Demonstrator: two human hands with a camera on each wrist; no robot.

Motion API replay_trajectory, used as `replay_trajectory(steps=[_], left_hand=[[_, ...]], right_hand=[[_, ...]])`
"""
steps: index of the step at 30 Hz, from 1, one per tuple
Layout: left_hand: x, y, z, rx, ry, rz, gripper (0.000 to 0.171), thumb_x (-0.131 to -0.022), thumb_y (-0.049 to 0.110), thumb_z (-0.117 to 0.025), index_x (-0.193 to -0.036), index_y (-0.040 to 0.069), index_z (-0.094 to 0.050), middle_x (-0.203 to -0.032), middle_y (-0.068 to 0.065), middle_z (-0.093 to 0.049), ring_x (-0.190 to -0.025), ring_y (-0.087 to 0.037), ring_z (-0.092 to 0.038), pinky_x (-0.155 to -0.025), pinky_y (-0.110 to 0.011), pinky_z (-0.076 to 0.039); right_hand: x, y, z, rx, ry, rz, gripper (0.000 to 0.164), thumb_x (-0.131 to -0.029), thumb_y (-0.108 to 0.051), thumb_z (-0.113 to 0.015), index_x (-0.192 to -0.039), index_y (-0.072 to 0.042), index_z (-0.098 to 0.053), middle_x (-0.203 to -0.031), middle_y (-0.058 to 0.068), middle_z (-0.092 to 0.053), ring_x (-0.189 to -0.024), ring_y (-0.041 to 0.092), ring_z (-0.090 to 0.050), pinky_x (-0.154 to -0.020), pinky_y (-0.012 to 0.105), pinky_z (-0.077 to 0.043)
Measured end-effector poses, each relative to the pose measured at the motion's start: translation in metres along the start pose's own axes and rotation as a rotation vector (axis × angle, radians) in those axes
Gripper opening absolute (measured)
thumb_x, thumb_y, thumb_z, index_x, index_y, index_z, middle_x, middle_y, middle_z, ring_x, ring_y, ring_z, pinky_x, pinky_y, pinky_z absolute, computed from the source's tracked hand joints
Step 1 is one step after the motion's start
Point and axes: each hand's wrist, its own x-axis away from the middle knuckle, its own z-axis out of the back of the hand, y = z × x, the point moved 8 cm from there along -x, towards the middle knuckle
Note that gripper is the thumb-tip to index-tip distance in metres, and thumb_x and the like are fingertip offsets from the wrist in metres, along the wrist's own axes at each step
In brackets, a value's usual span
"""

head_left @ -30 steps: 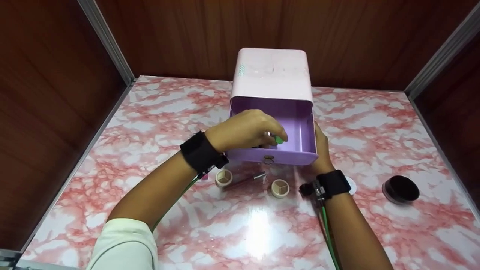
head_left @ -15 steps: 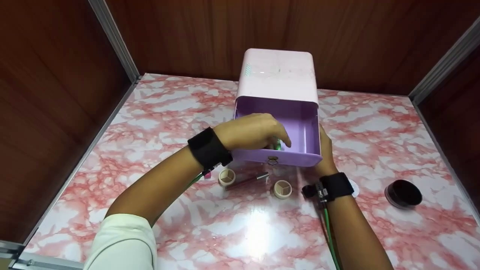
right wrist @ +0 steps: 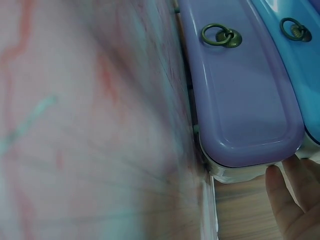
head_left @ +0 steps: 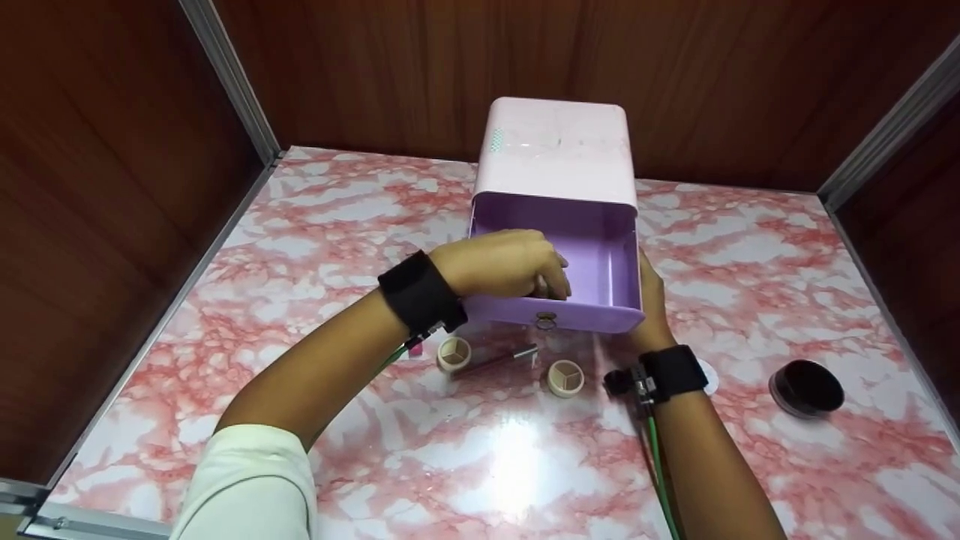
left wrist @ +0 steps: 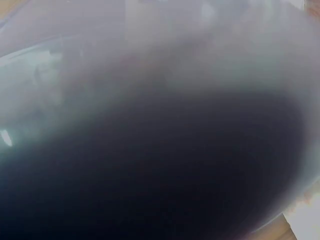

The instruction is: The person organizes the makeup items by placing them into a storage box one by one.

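Observation:
A purple drawer (head_left: pixel 592 319) with a ring pull stands pulled out of the pale pink cabinet (head_left: pixel 555 150). Over its front panel reaches my left hand (head_left: pixel 502 262), fingers bent downward inside near the left front; I cannot tell whether they hold anything. The drawer's left floor is hidden by that hand, while its right side shows bare purple. Against the cabinet's right side rests my right hand (head_left: pixel 651 307), its fingers (right wrist: pixel 282 192) extended along the edge beside a purple drawer front (right wrist: pixel 245 95). A blurred, dark close surface fills the left wrist view.
Before the drawer lie two round three-shade makeup pots (head_left: pixel 454 354), a slim tube with a silver cap (head_left: pixel 525 351) and a small pink item (head_left: pixel 415 349). A black-lidded jar (head_left: pixel 806 388) stands at the right. A white disc (head_left: pixel 708 377) shows behind the right wristband.
The green item at my left fingertips has gone out of sight in the drawer. My left fingers have drawn in and down. My right hand stays at the cabinet's side.

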Motion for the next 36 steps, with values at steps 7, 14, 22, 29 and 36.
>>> replay_trajectory(steps=[7,14,22,29,36], left_hand=[[0.0,0.0,-0.001,0.069,-0.003,-0.045,0.037,-0.084,-0.013,-0.062,-0.097,0.017,-0.08,-0.097,0.006,-0.073,-0.108,-0.01,-0.063,-0.095,-0.016,-0.042],[0.005,-0.001,0.003,0.064,0.049,-0.041,0.039,-0.085,-0.014,-0.058,-0.101,0.014,-0.079,-0.102,0.003,-0.073,-0.116,-0.017,-0.06,-0.099,-0.017,-0.039],[0.024,0.002,0.02,0.092,0.172,-0.051,0.054,-0.076,-0.026,-0.044,-0.102,0.008,-0.077,-0.095,-0.002,-0.073,-0.082,-0.014,-0.068,-0.072,-0.022,-0.051],[0.055,0.005,0.037,0.053,0.346,-0.019,0.051,-0.079,-0.023,-0.044,-0.108,0.005,-0.075,-0.106,-0.002,-0.072,-0.095,-0.014,-0.066,-0.081,-0.022,-0.05],[0.12,0.012,0.044,0.02,0.751,-0.081,0.019,-0.09,-0.006,-0.064,-0.105,0.002,-0.074,-0.105,-0.008,-0.072,-0.1,-0.016,-0.066,-0.09,-0.028,-0.05]], right_hand=[[0.0,0.001,-0.003,0.006,-0.007,-0.002,0.045,-0.094,-0.017,-0.065,-0.137,-0.019,-0.054,-0.118,0.018,-0.06,-0.097,0.031,-0.058,-0.084,0.039,-0.051],[0.001,-0.005,-0.002,0.101,-0.006,0.063,0.041,-0.099,-0.02,-0.058,-0.14,-0.018,-0.052,-0.122,0.013,-0.061,-0.102,0.025,-0.057,-0.089,0.034,-0.047],[0.002,-0.011,-0.002,0.183,-0.016,0.131,0.055,-0.086,-0.008,-0.073,-0.136,-0.018,-0.054,-0.115,0.011,-0.064,-0.096,0.026,-0.059,-0.085,0.034,-0.049],[0.002,-0.008,-0.003,0.021,-0.038,0.058,0.058,-0.088,-0.013,-0.073,-0.141,-0.019,-0.051,-0.118,0.02,-0.06,-0.095,0.035,-0.059,-0.083,0.041,-0.052],[0.002,-0.008,0.001,0.107,-0.005,0.059,0.047,-0.095,-0.019,-0.065,-0.14,-0.021,-0.052,-0.118,0.015,-0.06,-0.097,0.03,-0.056,-0.086,0.037,-0.049]])
